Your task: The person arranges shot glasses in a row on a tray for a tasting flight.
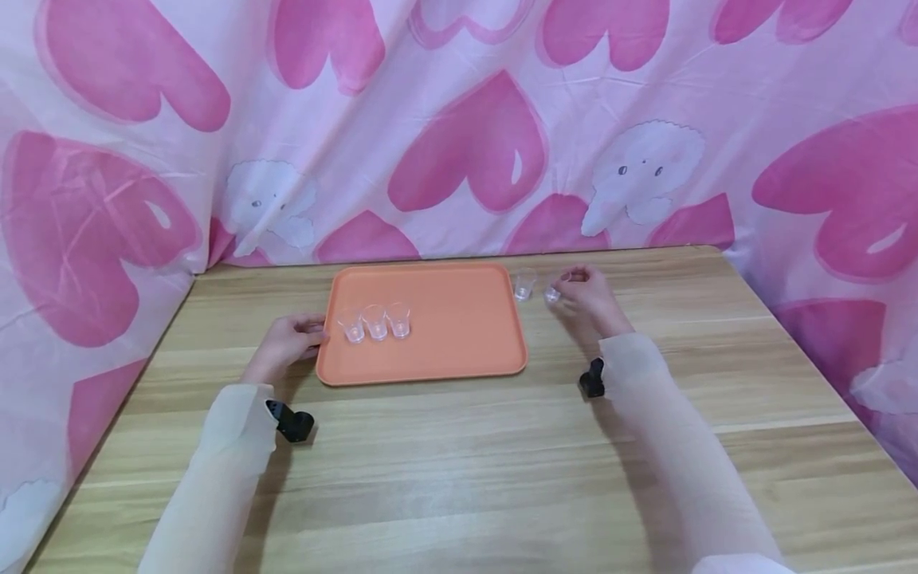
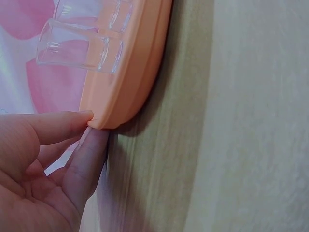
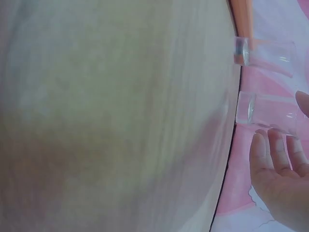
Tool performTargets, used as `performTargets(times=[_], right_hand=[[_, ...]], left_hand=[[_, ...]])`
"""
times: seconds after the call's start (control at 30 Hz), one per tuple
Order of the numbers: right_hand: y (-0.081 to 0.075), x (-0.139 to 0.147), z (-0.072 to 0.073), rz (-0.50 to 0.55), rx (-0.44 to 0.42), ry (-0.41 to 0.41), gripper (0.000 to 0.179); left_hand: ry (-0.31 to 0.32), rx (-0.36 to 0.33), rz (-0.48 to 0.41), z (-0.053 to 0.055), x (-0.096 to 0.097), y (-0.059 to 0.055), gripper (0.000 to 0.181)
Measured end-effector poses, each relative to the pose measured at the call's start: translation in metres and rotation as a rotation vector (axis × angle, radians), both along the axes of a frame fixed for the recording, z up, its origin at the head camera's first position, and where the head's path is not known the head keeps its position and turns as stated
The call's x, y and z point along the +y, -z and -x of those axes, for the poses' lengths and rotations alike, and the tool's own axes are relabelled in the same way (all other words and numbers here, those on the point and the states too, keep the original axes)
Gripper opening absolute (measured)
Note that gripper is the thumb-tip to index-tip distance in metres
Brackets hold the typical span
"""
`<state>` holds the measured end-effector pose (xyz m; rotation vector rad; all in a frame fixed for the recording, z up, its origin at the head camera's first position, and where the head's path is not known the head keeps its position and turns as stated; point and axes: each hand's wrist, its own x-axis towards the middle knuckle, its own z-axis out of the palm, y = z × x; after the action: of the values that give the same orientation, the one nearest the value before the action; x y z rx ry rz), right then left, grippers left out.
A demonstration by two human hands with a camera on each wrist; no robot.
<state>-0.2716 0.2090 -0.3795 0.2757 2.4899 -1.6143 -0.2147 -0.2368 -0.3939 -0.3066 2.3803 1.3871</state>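
My left hand pinches the left edge of an orange tray, thumb above and fingers below the rim, as the left wrist view shows. Three clear plastic cups stand upright in a row on the tray's left half. Off the tray's right side, my right hand holds another clear cup by its side, with fingertips right at its wall. That cup is close over the tabletop. Between it and the tray stands one more clear cup, upright on the table.
The wooden table runs back to a pink heart-patterned curtain behind and along both sides. Black wrist cameras sit on both sleeves.
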Motion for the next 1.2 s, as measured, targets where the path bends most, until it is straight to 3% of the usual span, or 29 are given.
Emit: performTargets(times=[0.17, 0.33, 0.57, 0.77, 1.0, 1.2], right_hand=[[-0.009, 0.004, 0.000, 0.009, 0.063, 0.048, 0.039], [-0.023, 0.003, 0.000, 0.093, 0.129, 0.095, 0.029], [-0.045, -0.013, -0.004, 0.148, 0.166, 0.095, 0.036], [-0.054, -0.039, -0.007, 0.118, 0.213, 0.032, 0.048], [-0.052, -0.079, -0.013, 0.185, 0.229, -0.071, 0.043], [-0.042, -0.113, -0.021, 0.251, 0.170, -0.150, 0.037]], left_hand=[[0.018, 0.008, 0.006, 0.000, -0.001, -0.002, 0.050], [0.020, 0.013, 0.001, 0.000, -0.003, -0.004, 0.050], [-0.004, 0.008, 0.012, 0.000, -0.002, -0.004, 0.050], [0.008, 0.011, 0.009, 0.001, -0.002, -0.003, 0.050], [0.001, 0.009, 0.003, 0.002, -0.002, 0.002, 0.050], [0.005, -0.007, -0.010, 0.000, -0.002, 0.003, 0.050]])
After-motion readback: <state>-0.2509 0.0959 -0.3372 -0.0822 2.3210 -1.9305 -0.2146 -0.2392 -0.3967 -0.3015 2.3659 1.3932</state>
